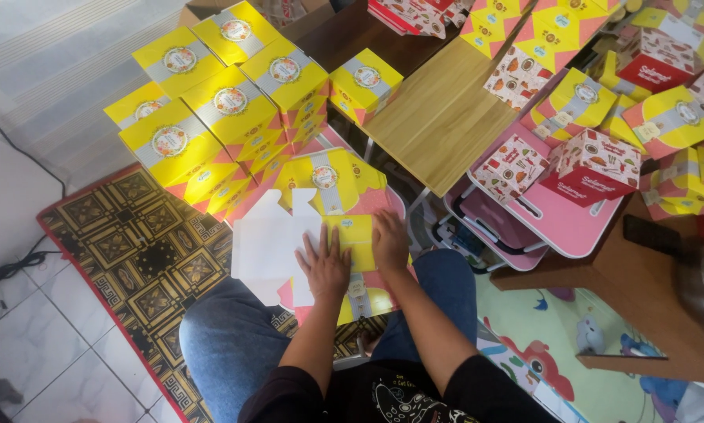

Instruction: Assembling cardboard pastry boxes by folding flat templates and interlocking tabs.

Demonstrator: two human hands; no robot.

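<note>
Hands press flat on a box blank: left hand (323,265) and right hand (389,241), fingers spread, grasping nothing. Blank (277,247) lies on the person's lap, just below stacked yellow boxes (211,125)

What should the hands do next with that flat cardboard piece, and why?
Probably fold up one flap. The flat box blank lies white side up on a pile of unfolded blanks, and both the left hand and the right hand press flat on it, as if creasing a panel. The stacked yellow boxes behind are already folded, so lifting the creased flap looks like the natural next step.
</note>
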